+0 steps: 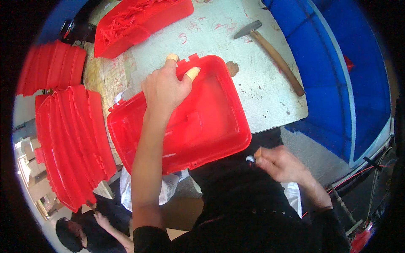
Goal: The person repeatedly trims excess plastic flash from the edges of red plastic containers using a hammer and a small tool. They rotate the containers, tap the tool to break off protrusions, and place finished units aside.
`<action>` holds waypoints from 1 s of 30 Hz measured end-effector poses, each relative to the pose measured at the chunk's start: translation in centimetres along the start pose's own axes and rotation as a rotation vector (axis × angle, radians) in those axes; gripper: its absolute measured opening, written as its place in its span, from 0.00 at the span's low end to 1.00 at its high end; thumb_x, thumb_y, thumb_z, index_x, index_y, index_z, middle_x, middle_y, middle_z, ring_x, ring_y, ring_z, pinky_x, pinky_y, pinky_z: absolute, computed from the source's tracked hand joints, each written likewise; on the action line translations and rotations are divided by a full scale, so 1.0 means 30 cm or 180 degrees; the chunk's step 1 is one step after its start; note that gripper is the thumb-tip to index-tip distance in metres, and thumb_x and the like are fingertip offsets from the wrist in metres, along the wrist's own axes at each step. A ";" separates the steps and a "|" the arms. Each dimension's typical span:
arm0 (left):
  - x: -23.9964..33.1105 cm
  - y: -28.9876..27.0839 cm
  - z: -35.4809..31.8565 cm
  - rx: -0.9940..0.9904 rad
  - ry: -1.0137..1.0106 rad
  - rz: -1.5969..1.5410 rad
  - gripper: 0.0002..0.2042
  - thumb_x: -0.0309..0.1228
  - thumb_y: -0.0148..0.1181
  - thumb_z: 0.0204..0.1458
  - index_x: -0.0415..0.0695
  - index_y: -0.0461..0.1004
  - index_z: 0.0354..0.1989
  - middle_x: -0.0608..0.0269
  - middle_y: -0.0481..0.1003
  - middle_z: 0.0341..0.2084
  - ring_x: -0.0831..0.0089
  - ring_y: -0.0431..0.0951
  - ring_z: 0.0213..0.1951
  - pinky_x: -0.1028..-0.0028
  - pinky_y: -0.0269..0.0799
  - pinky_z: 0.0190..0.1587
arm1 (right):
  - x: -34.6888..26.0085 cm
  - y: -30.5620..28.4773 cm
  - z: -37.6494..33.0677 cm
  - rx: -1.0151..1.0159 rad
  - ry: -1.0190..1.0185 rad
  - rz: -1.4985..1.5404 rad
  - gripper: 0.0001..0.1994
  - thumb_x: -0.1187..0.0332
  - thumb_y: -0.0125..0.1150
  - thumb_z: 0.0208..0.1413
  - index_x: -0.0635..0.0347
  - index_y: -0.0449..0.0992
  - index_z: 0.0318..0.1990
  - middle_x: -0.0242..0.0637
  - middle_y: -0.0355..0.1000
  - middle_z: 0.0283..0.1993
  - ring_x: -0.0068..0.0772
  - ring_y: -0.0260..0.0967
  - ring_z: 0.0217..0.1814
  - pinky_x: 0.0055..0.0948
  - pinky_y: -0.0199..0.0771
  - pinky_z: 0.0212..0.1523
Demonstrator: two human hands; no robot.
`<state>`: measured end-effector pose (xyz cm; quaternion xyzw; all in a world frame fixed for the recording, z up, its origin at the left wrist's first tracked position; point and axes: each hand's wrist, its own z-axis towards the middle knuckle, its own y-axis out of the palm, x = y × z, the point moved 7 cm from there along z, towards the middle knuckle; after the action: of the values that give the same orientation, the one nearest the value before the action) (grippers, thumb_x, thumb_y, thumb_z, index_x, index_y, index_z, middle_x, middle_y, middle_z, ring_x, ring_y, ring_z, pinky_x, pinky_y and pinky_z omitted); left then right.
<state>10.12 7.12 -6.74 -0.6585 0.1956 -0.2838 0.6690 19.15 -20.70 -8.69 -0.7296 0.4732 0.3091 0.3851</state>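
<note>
A shallow red plastic tray (211, 122) with rounded corners and small tabs on its rim lies tilted on the near part of the table. My left hand (164, 86) grips its far rim, the thumb reaching over the inside; yellowish covers wrap the thumb and a fingertip. Off the tray's near right corner, my right hand (276, 162) is closed around something small, mostly hidden by the fingers. A shiny metallic bit and an orange-tan patch show at its fingertips. My right hand does not touch the tray.
A red bin (126, 44) of red plastic scraps stands at the far left. Stacked red trays (76, 143) lean at the left, with more behind. A hammer (274, 55) lies on the worn white tabletop (219, 38). Blue crates (325, 71) stand right; another person (93, 223) is lower left.
</note>
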 end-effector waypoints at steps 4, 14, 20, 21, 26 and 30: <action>-0.007 0.002 0.002 -0.0153 -0.0112 -0.0168 0.27 0.58 0.62 0.51 0.47 0.74 0.47 0.51 0.80 0.21 0.49 0.82 0.30 0.54 0.73 0.33 | -0.108 -0.178 0.031 0.1753 -0.0547 -0.0794 0.09 0.65 0.55 0.65 0.60 0.76 0.39 0.48 0.75 0.29 0.52 0.76 0.32 0.47 0.74 0.32; -0.018 -0.004 -0.002 -0.0004 0.0097 -0.0448 0.25 0.52 0.62 0.54 0.41 0.74 0.45 0.49 0.80 0.22 0.49 0.82 0.29 0.52 0.74 0.31 | -0.212 -0.317 0.281 0.2042 0.0294 -0.2072 0.13 0.64 0.51 0.67 0.62 0.81 0.40 0.47 0.79 0.33 0.40 0.77 0.31 0.37 0.76 0.35; -0.031 0.017 0.002 0.0058 0.0110 -0.0477 0.23 0.51 0.63 0.54 0.42 0.75 0.44 0.49 0.80 0.22 0.51 0.83 0.29 0.53 0.75 0.31 | -0.193 -0.284 0.240 0.1910 0.0516 -0.1982 0.13 0.64 0.52 0.66 0.61 0.81 0.38 0.47 0.78 0.31 0.43 0.77 0.30 0.40 0.75 0.33; -0.033 0.022 0.001 0.0005 0.0065 -0.0470 0.23 0.51 0.63 0.54 0.42 0.75 0.44 0.49 0.80 0.22 0.51 0.83 0.30 0.53 0.75 0.32 | -0.186 -0.276 0.224 0.1942 0.0423 -0.1967 0.13 0.63 0.53 0.66 0.60 0.80 0.35 0.48 0.78 0.28 0.47 0.77 0.29 0.42 0.75 0.32; -0.027 0.012 0.003 -0.0005 0.0054 -0.0461 0.24 0.52 0.62 0.54 0.42 0.75 0.45 0.49 0.80 0.23 0.51 0.83 0.30 0.54 0.76 0.32 | -0.152 -0.215 0.121 0.1614 0.0275 -0.2260 0.13 0.62 0.55 0.64 0.58 0.78 0.30 0.48 0.75 0.25 0.52 0.75 0.27 0.46 0.73 0.28; -0.037 0.023 0.006 -0.0103 0.0037 -0.0482 0.25 0.53 0.61 0.54 0.43 0.75 0.47 0.46 0.80 0.25 0.49 0.83 0.31 0.54 0.76 0.33 | -0.179 -0.166 0.007 0.0791 0.0401 -0.2458 0.12 0.61 0.57 0.62 0.56 0.76 0.30 0.46 0.73 0.22 0.53 0.74 0.28 0.48 0.72 0.29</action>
<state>9.48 7.94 -7.55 -0.6805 0.1537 -0.3342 0.6337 21.81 -16.81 -3.09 -0.8190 0.2209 0.0371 0.5283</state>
